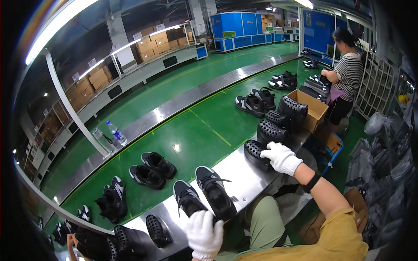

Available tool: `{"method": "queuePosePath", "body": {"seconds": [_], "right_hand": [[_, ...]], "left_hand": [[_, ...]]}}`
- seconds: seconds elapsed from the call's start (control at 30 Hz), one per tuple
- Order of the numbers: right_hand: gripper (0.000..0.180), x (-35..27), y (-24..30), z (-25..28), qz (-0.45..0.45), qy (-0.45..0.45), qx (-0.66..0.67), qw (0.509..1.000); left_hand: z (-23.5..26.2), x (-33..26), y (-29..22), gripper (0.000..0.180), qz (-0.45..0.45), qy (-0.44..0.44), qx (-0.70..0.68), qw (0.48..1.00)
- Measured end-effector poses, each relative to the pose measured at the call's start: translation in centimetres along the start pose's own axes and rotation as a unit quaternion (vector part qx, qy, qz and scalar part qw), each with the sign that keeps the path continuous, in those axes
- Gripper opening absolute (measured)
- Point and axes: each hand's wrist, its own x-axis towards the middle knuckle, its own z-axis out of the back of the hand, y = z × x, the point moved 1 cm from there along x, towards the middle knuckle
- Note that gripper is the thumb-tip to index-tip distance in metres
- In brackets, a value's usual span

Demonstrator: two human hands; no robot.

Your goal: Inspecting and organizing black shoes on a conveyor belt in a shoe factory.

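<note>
My left hand (203,235), in a white glove, rests on the heel of a black sneaker (188,198) lying on the steel edge (237,167) of the green conveyor belt. A second black sneaker (215,191) lies right beside it. My right hand (281,157), also gloved, presses on a black perforated shoe form (254,153) at the near end of a row of similar forms (278,119) along the steel edge.
More sneaker pairs (152,169) ride the green belt (196,130). An open cardboard box (313,108) stands beyond the forms. A person in a striped shirt (346,76) works farther along. Two water bottles (111,135) stand at the far side. Black forms (130,239) lie at lower left.
</note>
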Motion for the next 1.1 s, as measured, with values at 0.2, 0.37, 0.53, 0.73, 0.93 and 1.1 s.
{"method": "queuePosePath", "body": {"seconds": [0.2,0.37,0.53,0.73,0.93,1.1], "right_hand": [[0.022,0.9,0.2,-0.6,0.047,0.033,-0.095,0.994],[0.018,0.1,-0.4,1.0,0.040,-0.053,-0.112,0.991],[0.014,-2.0,2.0,5.5,0.092,-0.165,-0.066,0.980],[0.017,-5.1,13.2,9.8,0.237,-0.152,0.271,0.920],[0.064,-5.4,17.2,6.5,0.227,-0.014,0.458,0.859],[0.057,-7.2,20.5,3.0,0.063,-0.019,0.570,0.819]], "left_hand": [[-1.5,2.8,-1.8,0.058,-0.011,0.133,0.068,0.989],[-1.8,2.1,-1.2,0.059,-0.007,0.134,0.050,0.990],[-0.7,2.6,-0.9,0.059,-0.014,0.050,-0.083,0.995],[-0.3,5.3,0.5,0.101,0.292,-0.006,-0.673,0.679],[0.0,5.4,0.7,0.071,0.337,-0.082,-0.716,0.605],[-0.4,3.4,-0.5,0.048,0.397,-0.159,-0.648,0.630]]}}
